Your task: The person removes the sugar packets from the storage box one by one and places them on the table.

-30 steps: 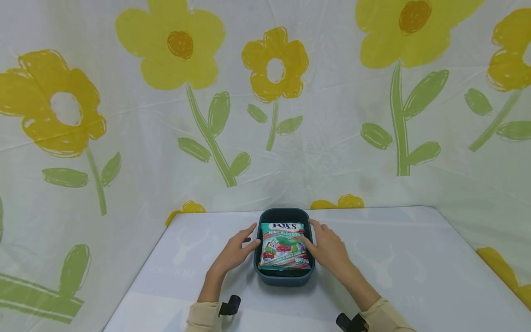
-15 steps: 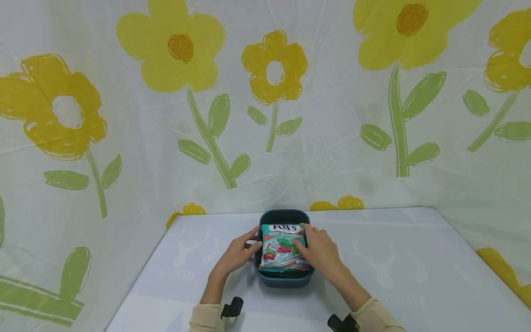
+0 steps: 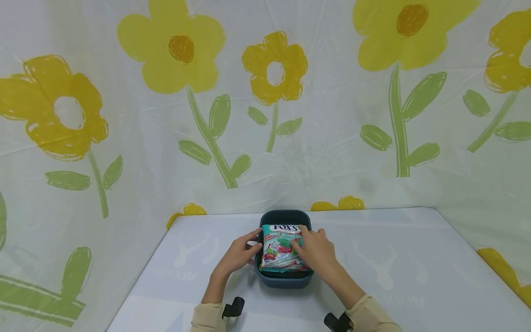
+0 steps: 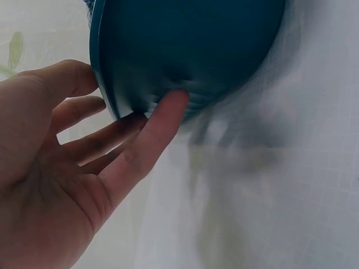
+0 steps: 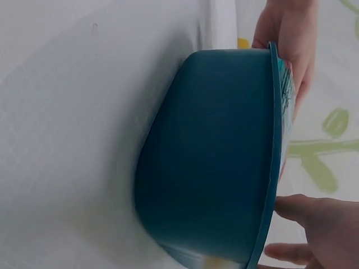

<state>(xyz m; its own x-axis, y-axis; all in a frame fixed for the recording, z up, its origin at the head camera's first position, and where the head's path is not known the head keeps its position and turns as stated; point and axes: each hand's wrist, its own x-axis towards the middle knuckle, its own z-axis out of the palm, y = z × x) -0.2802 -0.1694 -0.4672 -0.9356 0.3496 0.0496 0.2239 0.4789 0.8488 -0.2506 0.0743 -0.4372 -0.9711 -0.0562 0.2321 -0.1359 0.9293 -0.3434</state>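
A dark teal plastic bin (image 3: 284, 282) stands on the table, with a bag of candy (image 3: 281, 252) marked FOX'S Mint Blossom lying in its top. My left hand (image 3: 234, 253) holds the bin's left side; in the left wrist view that hand (image 4: 61, 157) has its thumb at the rim and other fingers against the outer wall (image 4: 190, 39). Over the bin's right rim, my right hand (image 3: 318, 251) grips the bag's right edge, thumb on its printed face and index finger at the upper right corner. The right wrist view catches the bag (image 5: 285, 95) bulging above the rim.
The white table (image 3: 406, 272) carries faint printed deer figures and ends behind the bin at its far edge. A hanging cloth (image 3: 327, 138) with yellow flowers rises around the table. Each wrist wears a black camera mount (image 3: 233, 307).
My right hand has moved left from the bin's right rim onto the bag, its index finger now on the bag's corner. The left hand has closed in slightly on the bin's left side.
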